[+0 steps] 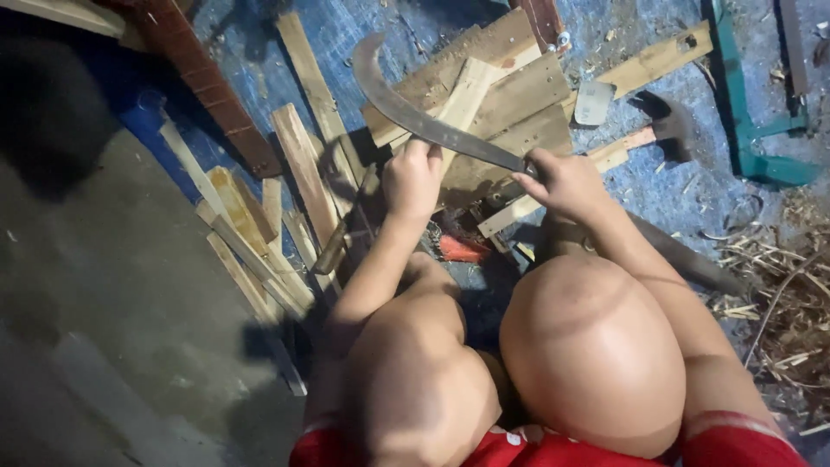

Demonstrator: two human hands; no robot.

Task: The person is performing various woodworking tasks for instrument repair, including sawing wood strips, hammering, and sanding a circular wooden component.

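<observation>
Near the frame's centre, the curved blade (415, 117) ran from its hooked tip at upper left down to lower right. The left hand (411, 177) pinched its middle; the right hand (564, 183) was clamped on the handle end. Wooden planks (510, 104) lay just behind, a hammer (666, 125) at right
</observation>
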